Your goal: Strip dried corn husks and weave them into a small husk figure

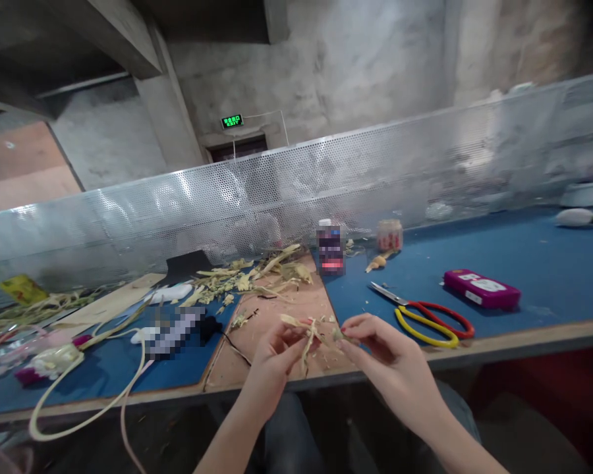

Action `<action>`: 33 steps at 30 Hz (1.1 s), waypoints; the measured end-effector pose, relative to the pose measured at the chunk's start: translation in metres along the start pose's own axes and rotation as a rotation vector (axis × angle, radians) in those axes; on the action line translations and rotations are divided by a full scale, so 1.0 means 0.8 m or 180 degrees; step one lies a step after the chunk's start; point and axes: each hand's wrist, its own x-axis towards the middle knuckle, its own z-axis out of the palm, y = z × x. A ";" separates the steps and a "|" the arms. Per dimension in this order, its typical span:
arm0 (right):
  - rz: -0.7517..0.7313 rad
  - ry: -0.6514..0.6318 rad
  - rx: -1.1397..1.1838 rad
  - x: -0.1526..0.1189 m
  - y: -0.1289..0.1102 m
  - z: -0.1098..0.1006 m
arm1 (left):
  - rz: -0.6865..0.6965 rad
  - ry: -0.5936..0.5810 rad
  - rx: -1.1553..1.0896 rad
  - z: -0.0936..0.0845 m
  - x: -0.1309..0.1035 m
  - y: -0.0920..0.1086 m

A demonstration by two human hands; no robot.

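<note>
Dried husk strip (pixel 307 334): pale, stringy piece pinched between both hands above the near edge of the workbench (pixel 534 253), over the bare brown board section (pixel 281 309).

Workbench: blue-topped, with a perforated metal screen (pixel 286 191) along its far side.

Husk heap (pixel 250 273): loose pale leaves and strips, far end of the brown board, well apart from the hands.

Cord loop (pixel 86 388): cream, trailing off the near left edge.

Right hand (pixel 385 352): thumb and forefinger closed narrowly on the strip's right end, other fingers loosely curled.

Left hand (pixel 271 359): fingertips closed on the strip's left part, a loose end hanging below.

Scissors (pixel 427 317): 1 pair, red and yellow handles, lying on the blue top just beside the right hand.

Magenta case (pixel 480 289): flat, beyond the scissors.

Bottle (pixel 330 249): standing near the screen; label blurred.

Small jar (pixel 390 235): right of the bottle.
</note>
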 end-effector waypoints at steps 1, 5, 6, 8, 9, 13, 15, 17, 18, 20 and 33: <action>0.0026 -0.0021 0.0057 0.004 -0.001 0.002 | -0.0011 0.0021 -0.0164 0.003 -0.002 -0.004; 0.0197 -0.0024 0.0210 0.014 0.001 0.003 | 0.0069 0.0103 -0.0677 0.009 -0.001 -0.016; 0.0226 -0.0035 0.0239 0.016 0.003 0.003 | 0.0111 0.0113 -0.0756 0.010 0.000 -0.018; 0.0264 -0.0093 0.0276 0.020 0.007 0.003 | 0.0191 0.0126 -0.0838 0.011 0.003 -0.021; 0.0279 -0.0128 0.0282 0.022 0.009 0.003 | 0.0228 0.0137 -0.0853 0.012 0.004 -0.022; 0.0316 -0.0172 0.0259 0.025 0.014 0.004 | 0.0284 0.0204 -0.0775 0.014 0.002 -0.024; 0.0341 -0.0159 0.0258 0.023 0.014 0.005 | 0.0303 0.0271 -0.0692 0.017 0.000 -0.023; 0.0397 -0.0184 0.0285 0.021 0.011 0.006 | 0.0297 0.0350 -0.0655 0.019 -0.001 -0.021; 0.0451 -0.0205 0.0306 0.020 0.010 0.006 | 0.0271 0.0372 -0.0683 0.020 -0.001 -0.020; 0.0555 -0.0208 0.0336 0.019 0.007 0.004 | 0.0162 0.0359 -0.0825 0.019 -0.001 -0.019; 0.0246 -0.0278 -0.0020 0.017 0.009 0.004 | -0.0006 0.0237 -0.0835 0.034 -0.008 -0.019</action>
